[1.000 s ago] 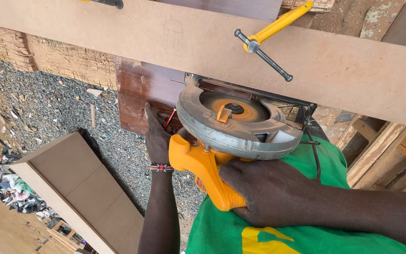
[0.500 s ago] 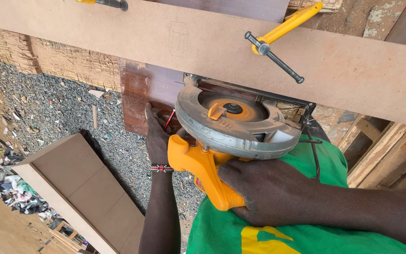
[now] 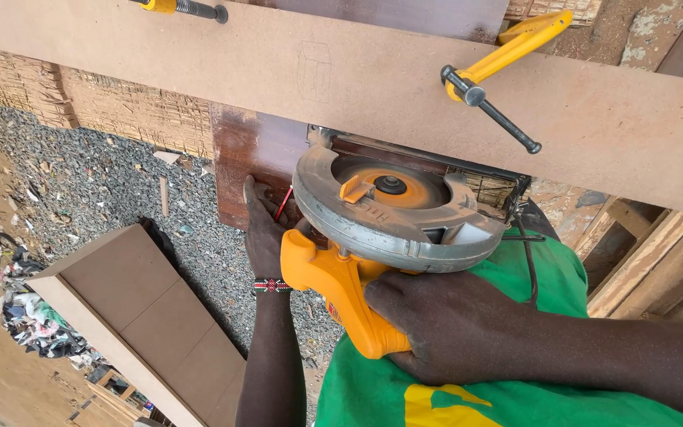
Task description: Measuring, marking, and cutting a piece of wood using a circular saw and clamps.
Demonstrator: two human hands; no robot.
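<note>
My right hand [image 3: 448,324] grips the orange handle of a circular saw [image 3: 389,209] with a grey blade guard and a blurred orange disc. The saw rests against the near edge of a long pale board [image 3: 294,75]. My left hand [image 3: 265,229], with a beaded wristband, lies flat on a dark reddish-brown panel [image 3: 247,150] beneath the board, just left of the saw. A yellow-handled bar clamp [image 3: 499,67] sits on the board at the upper right.
A second yellow clamp [image 3: 179,8] shows at the top edge. A brown box-shaped cabinet piece [image 3: 132,308] lies on grey gravel at the lower left, with litter [image 3: 29,316] beside it. Wooden slats [image 3: 658,253] stand at the right.
The view has shifted slightly, so the clamp and board sit a little further right in the frame. Both hands and the saw hold the same places.
</note>
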